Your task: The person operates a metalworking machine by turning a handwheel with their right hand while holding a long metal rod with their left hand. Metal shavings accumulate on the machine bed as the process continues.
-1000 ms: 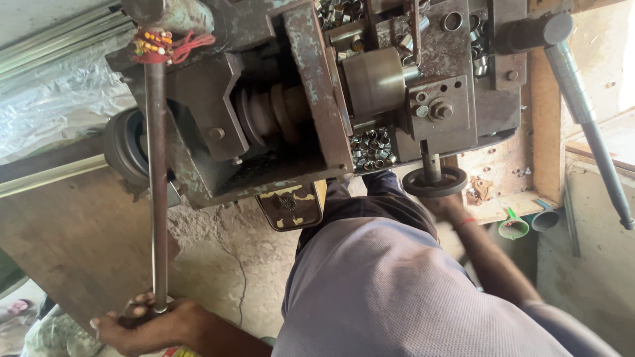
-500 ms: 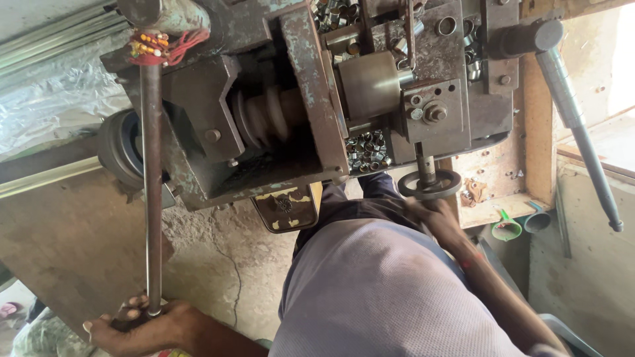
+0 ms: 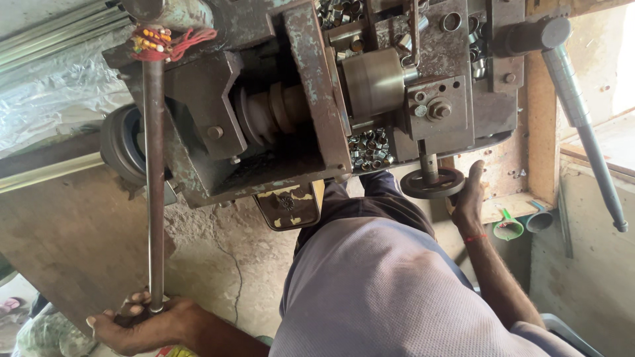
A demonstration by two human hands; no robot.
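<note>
The long steel lever [image 3: 155, 192] is gripped at its lower end by the closed left hand [image 3: 142, 324]; it is judged heavy, stiff and best held there. The small handwheel [image 3: 433, 183] is touched at its rim by the right hand [image 3: 468, 198], fingers partly curled. The palm side is hidden; the machine [image 3: 311, 99] is cut off above.

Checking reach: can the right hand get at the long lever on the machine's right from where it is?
Probably yes. The right hand rests on the handwheel; the lever hangs just beyond it, with open space between them.
</note>
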